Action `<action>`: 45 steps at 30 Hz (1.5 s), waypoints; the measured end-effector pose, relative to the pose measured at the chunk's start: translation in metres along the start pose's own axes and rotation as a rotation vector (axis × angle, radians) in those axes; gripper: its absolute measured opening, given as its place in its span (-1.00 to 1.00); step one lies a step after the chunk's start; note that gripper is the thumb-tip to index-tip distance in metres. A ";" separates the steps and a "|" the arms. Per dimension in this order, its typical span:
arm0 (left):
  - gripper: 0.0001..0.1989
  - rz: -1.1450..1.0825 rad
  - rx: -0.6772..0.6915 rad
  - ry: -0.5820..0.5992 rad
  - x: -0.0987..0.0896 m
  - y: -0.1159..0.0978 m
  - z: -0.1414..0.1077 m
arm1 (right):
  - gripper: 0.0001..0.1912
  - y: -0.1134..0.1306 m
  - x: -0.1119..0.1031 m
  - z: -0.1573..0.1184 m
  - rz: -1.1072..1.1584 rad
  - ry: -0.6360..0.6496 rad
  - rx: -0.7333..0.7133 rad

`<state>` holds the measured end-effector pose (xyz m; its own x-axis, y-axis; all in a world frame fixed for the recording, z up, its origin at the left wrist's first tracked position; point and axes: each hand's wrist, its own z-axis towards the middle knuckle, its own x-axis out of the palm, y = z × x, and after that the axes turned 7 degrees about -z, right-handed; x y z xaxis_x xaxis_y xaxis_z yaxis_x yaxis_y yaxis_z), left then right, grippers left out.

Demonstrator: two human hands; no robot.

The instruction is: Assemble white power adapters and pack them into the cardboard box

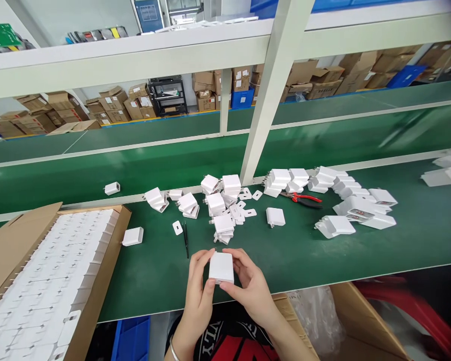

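Observation:
Between my two hands, just over the table's near edge, is a white plug-in charger (pixel 221 267). My left hand (pixel 199 286) grips its left side, thumb at the near edge. On the right side and near edge, the fingers of my right hand (pixel 250 278) are closed on it too. Beyond my hands lies a pile of white charger housings (pixel 222 223) mixed with small white end plates (pixel 250 213). Black tweezers (pixel 185 239) and a loose end plate (pixel 177 228) rest left of that pile. A single charger (pixel 275 216) lies to its right.
An open carton (pixel 110 260) of white chargers in rows stands at the left. Red-and-black pliers (pixel 302 198) lie among more chargers (pixel 355 206) on the right. A white frame post (pixel 263 100) rises behind the green table (pixel 285 255). Below the edge are a blue bin (pixel 133 338) and a cardboard box (pixel 361 321).

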<state>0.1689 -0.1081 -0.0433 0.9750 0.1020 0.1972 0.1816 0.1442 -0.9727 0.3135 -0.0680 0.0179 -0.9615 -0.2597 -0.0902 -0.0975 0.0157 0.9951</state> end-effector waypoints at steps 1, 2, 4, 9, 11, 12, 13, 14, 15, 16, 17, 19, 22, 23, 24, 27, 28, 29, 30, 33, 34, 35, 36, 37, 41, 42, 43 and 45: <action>-0.58 0.006 0.016 0.003 -0.001 0.001 0.000 | -0.49 -0.002 0.001 0.000 0.015 0.002 -0.012; -0.61 0.006 0.037 -0.007 -0.001 0.002 0.000 | -0.51 -0.004 0.002 0.000 0.029 0.004 -0.024; -0.65 -0.014 0.071 -0.045 0.004 0.002 -0.002 | -0.55 -0.009 0.003 -0.002 0.026 -0.008 -0.046; -0.65 -0.088 -0.007 -0.121 0.015 -0.003 -0.005 | -0.66 -0.013 0.004 -0.005 -0.167 -0.072 -0.099; -0.64 -0.083 0.012 -0.140 0.016 -0.005 -0.004 | -0.65 -0.013 0.006 -0.006 -0.189 -0.076 -0.113; -0.65 -0.069 0.044 -0.156 0.015 -0.005 -0.003 | -0.65 -0.013 0.008 -0.006 -0.183 -0.075 -0.112; -0.65 -0.050 0.084 -0.174 0.015 -0.005 -0.001 | -0.66 -0.013 0.010 -0.006 -0.170 -0.074 -0.109; -0.66 -0.029 0.120 -0.190 0.014 -0.004 0.000 | -0.65 -0.013 0.013 -0.006 -0.154 -0.069 -0.107; -0.66 -0.009 0.153 -0.204 0.013 -0.003 0.001 | -0.65 -0.014 0.016 -0.007 -0.140 -0.065 -0.104; -0.66 0.006 0.177 -0.215 0.013 -0.002 0.001 | -0.66 -0.014 0.019 -0.007 -0.126 -0.063 -0.097; -0.67 0.015 0.196 -0.218 0.013 0.000 0.001 | -0.67 -0.015 0.021 -0.007 -0.112 -0.062 -0.088; -0.68 0.017 0.213 -0.213 0.013 0.002 0.001 | -0.70 -0.015 0.023 -0.007 -0.085 -0.069 -0.062; -0.67 -0.007 0.185 -0.199 0.013 0.002 -0.002 | -0.71 -0.015 0.023 -0.007 -0.053 -0.073 -0.045; -0.67 -0.016 0.177 -0.194 0.013 0.002 -0.002 | -0.69 -0.015 0.023 -0.007 -0.043 -0.072 -0.046; -0.68 -0.021 0.174 -0.188 0.013 0.002 -0.003 | -0.67 -0.015 0.022 -0.007 -0.032 -0.068 -0.046; -0.72 0.007 0.210 -0.183 0.013 0.002 -0.005 | -0.61 -0.017 0.020 -0.006 0.019 -0.037 -0.030; -0.73 0.027 0.219 -0.183 0.014 0.003 -0.006 | -0.59 -0.019 0.020 -0.006 0.042 -0.026 -0.019; -0.74 0.039 0.215 -0.179 0.014 0.004 -0.007 | -0.58 -0.020 0.020 -0.006 0.064 -0.016 -0.006; -0.74 0.034 0.193 -0.169 0.014 0.005 -0.008 | -0.56 -0.021 0.019 -0.006 0.079 -0.012 0.002; -0.55 -0.128 0.062 -0.124 0.012 0.004 -0.011 | -0.53 -0.026 0.016 -0.009 -0.022 -0.039 -0.062; -0.48 -0.192 0.015 -0.114 0.010 0.002 -0.011 | -0.54 -0.027 0.014 -0.010 -0.121 -0.052 -0.119; -0.45 -0.227 -0.022 -0.102 0.008 -0.001 -0.010 | -0.55 -0.029 0.011 -0.011 -0.243 -0.066 -0.191; -0.44 -0.218 -0.047 -0.079 0.006 -0.005 -0.008 | -0.54 -0.031 0.009 -0.012 -0.375 -0.077 -0.269; -0.45 -0.166 -0.064 -0.048 0.005 -0.009 -0.006 | -0.53 -0.033 0.007 -0.013 -0.503 -0.084 -0.347; -0.55 0.132 -0.133 0.002 -0.001 -0.026 0.000 | -0.44 -0.039 0.007 -0.010 -0.834 -0.041 -0.547; -0.57 0.147 -0.164 -0.012 -0.004 -0.029 0.000 | -0.44 -0.039 0.010 -0.010 -0.864 -0.009 -0.553; -0.57 0.136 -0.192 -0.026 -0.008 -0.032 0.000 | -0.42 -0.039 0.012 -0.009 -0.876 0.029 -0.546; -0.52 0.089 -0.222 -0.056 -0.027 -0.039 0.000 | -0.33 -0.036 0.017 -0.008 -0.855 0.111 -0.507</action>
<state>0.1353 -0.1168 -0.0104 0.9810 0.1598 0.1102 0.1251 -0.0867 -0.9883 0.3030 -0.0804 -0.0194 -0.5873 -0.0805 -0.8054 -0.5995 -0.6252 0.4996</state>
